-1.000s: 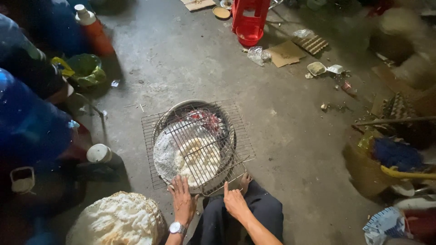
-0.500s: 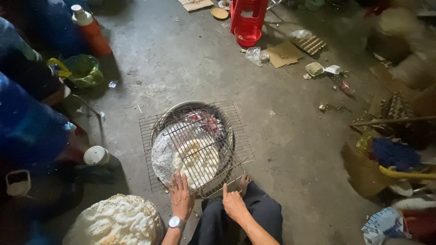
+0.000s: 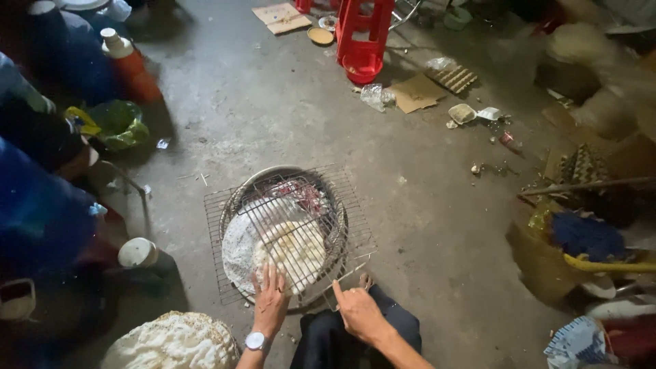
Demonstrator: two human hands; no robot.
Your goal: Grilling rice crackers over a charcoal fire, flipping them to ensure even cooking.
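Left hand (image 3: 271, 304) flat, fingers spread on the wire rack (image 3: 290, 232) over the rice cracker (image 3: 290, 249); right hand (image 3: 359, 311) pinching rack's near edge. Both unmoved since 1 s ago.

— What can't you make out?
— The left side is dark: the blue containers (image 3: 41, 205) blur together. The heap of white crackers (image 3: 171, 342) is cut off by the bottom edge.
— And the brazier?
— The wire grill (image 3: 290, 232) and flat cake (image 3: 290, 249) hide its inside; the right edge is blurred.
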